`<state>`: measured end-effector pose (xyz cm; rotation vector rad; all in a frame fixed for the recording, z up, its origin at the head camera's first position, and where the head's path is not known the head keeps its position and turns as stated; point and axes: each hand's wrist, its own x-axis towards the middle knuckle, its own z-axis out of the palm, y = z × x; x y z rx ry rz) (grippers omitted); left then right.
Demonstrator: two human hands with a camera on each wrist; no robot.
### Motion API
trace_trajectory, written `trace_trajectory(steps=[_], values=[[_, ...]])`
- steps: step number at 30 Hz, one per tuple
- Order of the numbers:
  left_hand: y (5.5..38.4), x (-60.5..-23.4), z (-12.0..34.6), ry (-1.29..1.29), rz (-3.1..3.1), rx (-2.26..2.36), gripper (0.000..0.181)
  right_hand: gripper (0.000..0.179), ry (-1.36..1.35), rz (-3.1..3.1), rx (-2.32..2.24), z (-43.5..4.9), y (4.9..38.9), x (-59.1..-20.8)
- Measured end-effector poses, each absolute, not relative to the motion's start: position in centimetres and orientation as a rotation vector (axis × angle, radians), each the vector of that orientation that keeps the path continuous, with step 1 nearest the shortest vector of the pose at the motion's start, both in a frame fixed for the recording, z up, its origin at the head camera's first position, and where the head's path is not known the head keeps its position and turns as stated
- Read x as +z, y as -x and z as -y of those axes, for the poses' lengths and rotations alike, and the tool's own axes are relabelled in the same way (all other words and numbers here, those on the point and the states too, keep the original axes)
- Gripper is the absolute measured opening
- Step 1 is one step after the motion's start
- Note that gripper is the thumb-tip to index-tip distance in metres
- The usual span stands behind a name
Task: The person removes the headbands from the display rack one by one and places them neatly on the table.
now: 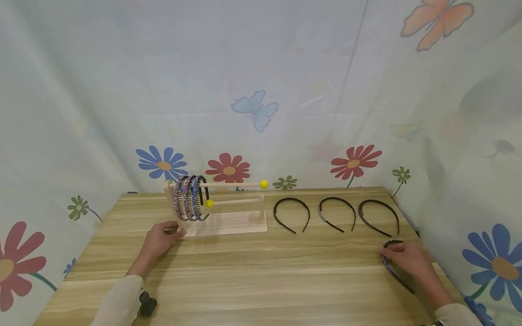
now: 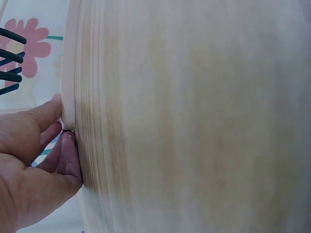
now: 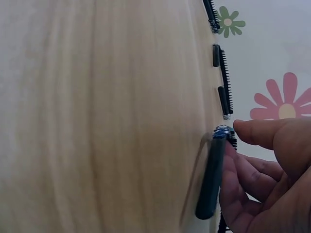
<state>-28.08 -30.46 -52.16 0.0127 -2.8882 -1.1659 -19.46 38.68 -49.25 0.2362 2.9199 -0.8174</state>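
Observation:
A wooden rack (image 1: 234, 222) with a flat base and rods tipped by yellow balls stands at the left of the table. Several toothed headbands (image 1: 195, 199) with pink and blue glitter hang over its rods. My left hand (image 1: 160, 237) holds the base's near left corner, thumb (image 2: 51, 109) on top, fingers at the end. On the right, a dark glittery headband (image 1: 393, 270) is pinched by my right hand (image 1: 411, 257). The right wrist view shows one dark end of this headband (image 3: 212, 179) close over the table, with blue glitter near my thumb.
Three more headbands lie in a row behind my right hand: a dark one (image 1: 291, 199), one with silvery glitter (image 1: 321, 212) and another dark one (image 1: 377, 200). A flower-printed cloth (image 1: 195, 90) hangs behind and beside the wood-grain table (image 1: 261, 280).

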Motion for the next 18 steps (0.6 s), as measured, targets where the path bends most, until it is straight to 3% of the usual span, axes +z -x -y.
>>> trace_trajectory(steps=[11,18], values=[[28.1,-52.3,30.5,0.015,2.866,-1.173,0.049,0.056,-0.165,-2.959,-0.837,-38.6,19.7,-47.8],[27.9,-52.2,30.4,0.005,2.865,-1.173,0.049,0.057,-0.024,-3.064,-1.008,-35.3,20.2,-46.8]])
